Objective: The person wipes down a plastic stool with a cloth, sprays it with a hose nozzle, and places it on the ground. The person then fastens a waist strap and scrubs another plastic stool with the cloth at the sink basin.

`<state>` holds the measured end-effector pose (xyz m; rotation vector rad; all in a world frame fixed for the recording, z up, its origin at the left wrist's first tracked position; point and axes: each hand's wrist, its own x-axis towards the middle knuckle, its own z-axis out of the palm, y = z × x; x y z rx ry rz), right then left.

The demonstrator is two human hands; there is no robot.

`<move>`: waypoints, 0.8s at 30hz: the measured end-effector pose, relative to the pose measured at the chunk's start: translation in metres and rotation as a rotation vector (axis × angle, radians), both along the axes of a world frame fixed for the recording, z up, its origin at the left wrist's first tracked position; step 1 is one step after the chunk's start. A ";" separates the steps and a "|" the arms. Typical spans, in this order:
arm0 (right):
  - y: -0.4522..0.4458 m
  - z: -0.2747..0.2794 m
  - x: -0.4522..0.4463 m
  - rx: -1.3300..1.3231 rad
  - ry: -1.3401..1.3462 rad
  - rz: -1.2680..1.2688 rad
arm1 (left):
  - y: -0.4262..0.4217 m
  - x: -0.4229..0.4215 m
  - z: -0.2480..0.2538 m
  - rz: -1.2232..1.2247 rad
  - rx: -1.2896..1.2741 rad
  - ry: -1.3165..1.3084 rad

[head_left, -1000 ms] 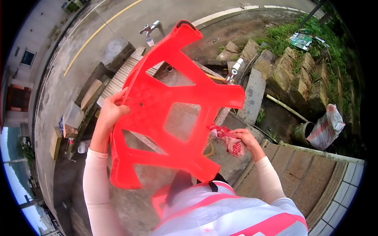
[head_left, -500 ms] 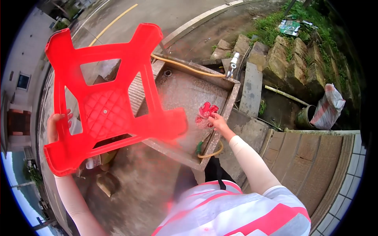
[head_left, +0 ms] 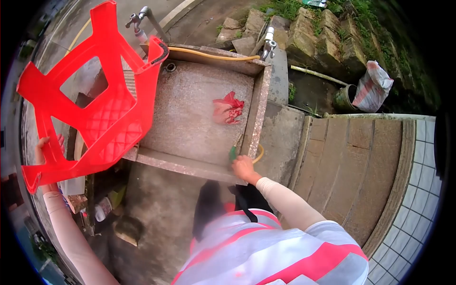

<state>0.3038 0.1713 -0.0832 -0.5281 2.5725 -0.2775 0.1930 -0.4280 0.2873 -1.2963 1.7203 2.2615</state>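
Observation:
A red plastic stool (head_left: 111, 121) is held up on the left, its legs pointing up and its patterned seat underside showing. My left hand (head_left: 51, 151) grips one of its bars near the lower left. My right hand (head_left: 244, 168) is at the front right corner of a stone sink (head_left: 194, 111), its fingers round the end of a green-tipped hose (head_left: 233, 152). A wet red cloth (head_left: 229, 108) lies crumpled on the sink floor, apart from both hands.
One tap (head_left: 269, 43) stands at the sink's back right corner, another (head_left: 137, 20) beyond its back left. A yellow hose (head_left: 213, 53) runs along the back rim. Right are brown steps (head_left: 337, 166), a bucket (head_left: 345, 97) with a striped sack (head_left: 374, 88), and rough stones (head_left: 308, 35).
The stool has moved left and turned over in my left hand. My right hand has let go of the red cloth in the sink and moved down to the green hose end.

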 end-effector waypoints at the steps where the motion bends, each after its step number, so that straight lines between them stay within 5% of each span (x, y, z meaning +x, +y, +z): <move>1: -0.004 -0.010 0.003 0.027 0.003 0.004 | 0.000 0.001 -0.002 -0.012 -0.008 0.000; 6: -0.028 -0.019 0.000 0.283 -0.131 0.196 | -0.001 0.004 -0.011 0.028 -0.034 -0.045; 12: -0.026 -0.054 0.007 0.235 -0.166 -0.048 | -0.014 0.058 -0.039 -0.064 -0.089 0.282; 16: -0.032 -0.044 -0.008 0.276 -0.249 -0.057 | -0.009 0.066 -0.046 0.151 0.052 0.132; 24: -0.023 -0.005 -0.058 -0.118 -0.369 -0.130 | -0.006 0.080 -0.056 0.153 0.058 0.232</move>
